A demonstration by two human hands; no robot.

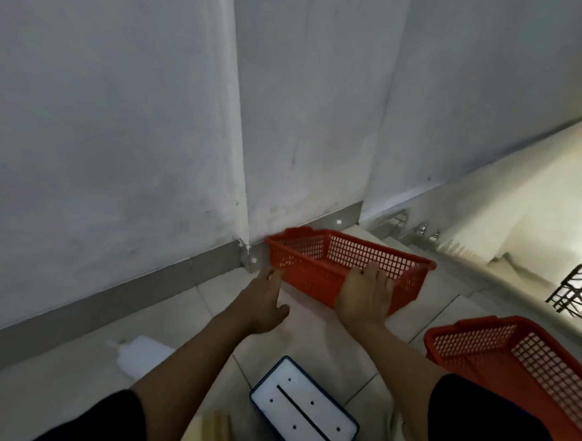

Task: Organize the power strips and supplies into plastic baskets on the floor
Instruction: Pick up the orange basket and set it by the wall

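Observation:
An empty red mesh plastic basket [317, 265] sits on the tiled floor by the wall corner. My right hand [366, 293] grips its near long rim, fingers hooked over the edge. My left hand [266, 302] rests against the basket's left end with fingers spread, low near the floor. A second red mesh basket [517, 360], also empty, stands at the right, close to my right arm. A white power strip with a dark blue edge [303, 411] lies face down on the floor between my arms.
A white plastic bottle-like item [142, 354] lies on the floor at the left, blurred. White walls and a grey skirting [113, 292] close the back. Stairs and a dark metal railing [573, 292] lie at the far right.

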